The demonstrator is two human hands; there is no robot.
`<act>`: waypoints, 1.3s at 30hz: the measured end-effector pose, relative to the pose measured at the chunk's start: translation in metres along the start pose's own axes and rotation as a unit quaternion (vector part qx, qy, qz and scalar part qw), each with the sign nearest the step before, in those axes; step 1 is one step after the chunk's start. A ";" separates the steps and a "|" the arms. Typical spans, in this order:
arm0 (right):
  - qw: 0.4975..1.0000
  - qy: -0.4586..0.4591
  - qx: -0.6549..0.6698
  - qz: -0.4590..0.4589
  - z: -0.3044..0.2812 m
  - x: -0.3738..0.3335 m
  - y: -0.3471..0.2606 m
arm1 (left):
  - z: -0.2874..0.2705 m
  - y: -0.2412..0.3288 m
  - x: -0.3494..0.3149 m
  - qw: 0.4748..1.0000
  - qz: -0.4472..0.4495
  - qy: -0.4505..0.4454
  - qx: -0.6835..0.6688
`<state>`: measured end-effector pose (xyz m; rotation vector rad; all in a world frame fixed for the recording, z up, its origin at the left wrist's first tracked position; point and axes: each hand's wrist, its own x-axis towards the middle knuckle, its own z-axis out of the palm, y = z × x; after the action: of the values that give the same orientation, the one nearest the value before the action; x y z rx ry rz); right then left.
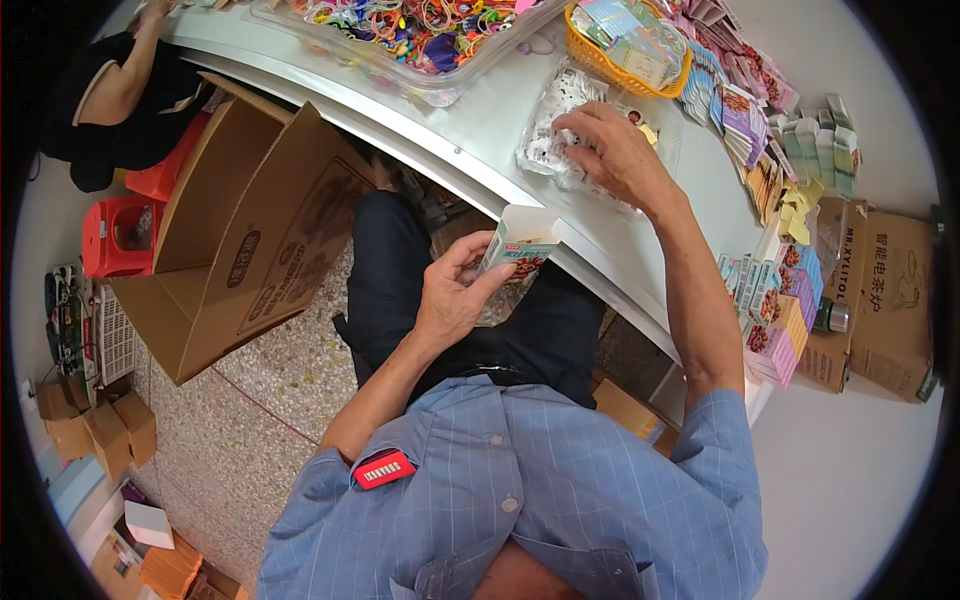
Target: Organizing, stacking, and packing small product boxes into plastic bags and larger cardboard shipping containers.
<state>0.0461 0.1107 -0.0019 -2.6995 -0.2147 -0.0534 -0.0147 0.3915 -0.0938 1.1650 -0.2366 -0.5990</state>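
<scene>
My left hand (pixel 458 292) is closed round a small pale green carton (pixel 522 246) with a picture on its front and its top end open, held in front of the table's edge. What lies inside the carton cannot be made out. Over the table, my right hand (pixel 622 150) reaches into a shallow clear plastic tray (pixel 655 190) of small white packets (pixel 560 115). Its fingers are bent and the fingertips are above the packets; no object shows between them.
Beyond the tray stands a yellow basket (pixel 640 82) of cards, and left of it a clear bin (pixel 440 88) of colourful trinkets. Flat printed cartons (pixel 745 120) line the right side. A large cardboard box (pixel 240 240) stands left by a red stool (pixel 122 238). Another person's arm (pixel 130 75) shows top left.
</scene>
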 end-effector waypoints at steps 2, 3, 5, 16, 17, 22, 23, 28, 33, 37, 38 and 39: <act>0.999 0.000 -0.012 -0.031 0.000 0.000 0.003 | 0.001 0.001 0.001 1.000 0.002 -0.002 0.003; 0.999 0.000 -0.011 -0.031 -0.001 0.001 0.004 | 0.001 0.001 0.001 1.000 0.003 -0.002 0.003; 0.999 -0.014 -0.005 -0.032 -0.002 0.002 0.005 | 0.001 0.000 0.001 1.000 -0.005 -0.001 0.000; 0.974 0.041 0.214 0.058 -0.009 -0.006 0.021 | -0.001 -0.001 0.002 1.000 0.009 0.007 0.011; 0.960 0.046 0.259 0.096 -0.012 -0.006 0.018 | -0.001 0.000 0.003 1.000 0.008 0.009 0.013; 0.902 0.078 0.415 0.088 -0.023 -0.020 -0.016 | -0.001 0.004 0.008 1.000 0.011 0.015 -0.012; 0.897 0.076 0.428 0.081 -0.024 -0.023 -0.023 | -0.001 0.004 0.009 1.000 0.011 0.019 -0.014; 0.915 0.073 0.395 0.046 -0.018 -0.030 -0.042 | 0.001 0.008 0.014 0.999 0.012 0.022 -0.026; 0.888 0.087 0.449 0.054 -0.020 -0.033 -0.045 | 0.000 0.011 0.019 0.999 0.007 0.027 -0.031; 0.885 0.085 0.455 0.056 -0.024 -0.037 -0.053 | -0.001 0.009 0.020 0.999 0.025 0.027 -0.029; 0.889 0.081 0.448 0.052 -0.022 -0.038 -0.054 | -0.001 0.010 0.020 0.999 0.022 0.026 -0.025; 0.892 0.077 0.442 0.048 -0.020 -0.040 -0.055 | 0.000 0.010 0.020 0.999 0.022 0.026 -0.025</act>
<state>-0.0017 0.1460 0.0365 -1.7779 -0.0326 -0.1083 0.0051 0.3831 -0.0871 1.1221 -0.2018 -0.5331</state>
